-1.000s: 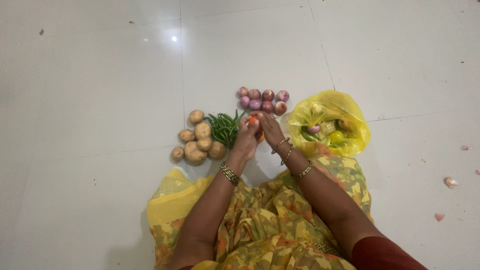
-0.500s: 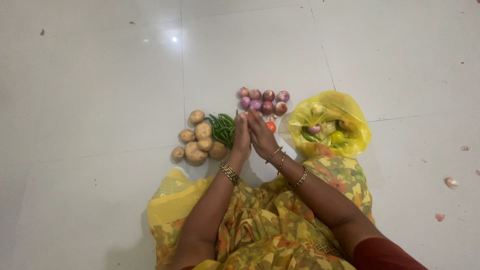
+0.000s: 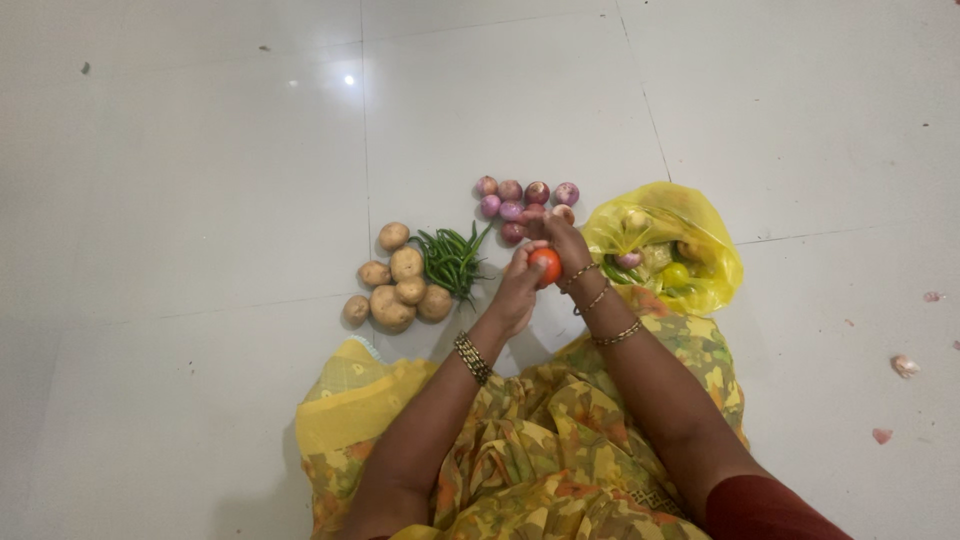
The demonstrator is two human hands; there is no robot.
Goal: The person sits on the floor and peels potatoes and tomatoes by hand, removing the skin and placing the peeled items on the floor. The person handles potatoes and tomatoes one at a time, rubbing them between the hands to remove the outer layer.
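Both my hands meet over the white tiled floor in front of me. An orange-red tomato (image 3: 546, 265) sits between them. My left hand (image 3: 517, 292) cups it from the left and below. From above and the right, my right hand (image 3: 564, 240) closes on it, fingers reaching toward the red onions (image 3: 526, 200). Green chillies (image 3: 452, 258) lie just left of my left hand. Several potatoes (image 3: 398, 282) are piled further left.
An open yellow plastic bag (image 3: 700, 215) with mixed vegetables stands at my right, next to my yellow patterned clothing (image 3: 530, 440). Bits of onion peel (image 3: 902, 365) lie on the floor at far right.
A second ago both hands held something orange near the chillies. Half a second ago they were pressed flat together with the tomato on the floor. Now they hold the tomato, shifted right.
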